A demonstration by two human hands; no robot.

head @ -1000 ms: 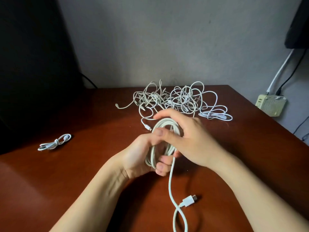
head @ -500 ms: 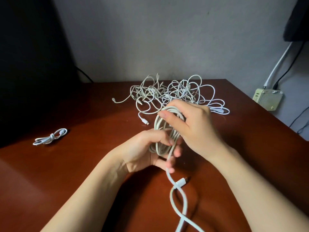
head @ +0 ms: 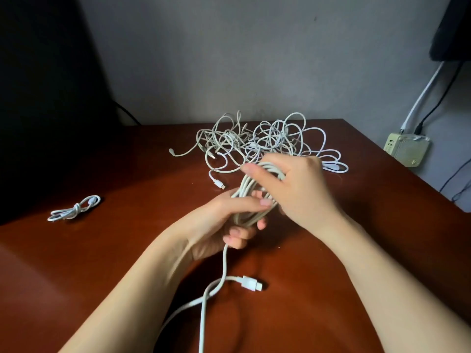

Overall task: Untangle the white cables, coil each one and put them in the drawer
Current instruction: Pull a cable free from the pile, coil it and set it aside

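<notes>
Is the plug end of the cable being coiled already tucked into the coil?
No: the plug lies on the table on a loose tail, below the coil that the left hand grips.

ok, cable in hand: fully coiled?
Partly coiled. The left hand and right hand grip the white cable in loops; its tail and connector lie loose on the table.

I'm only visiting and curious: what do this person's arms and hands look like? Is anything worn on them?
Nothing worn shows. The left hand and right hand are bare, with no gloves, rings, watch or bracelet. No sleeves show anywhere up to the picture's edge. The fingernails look short.
</notes>
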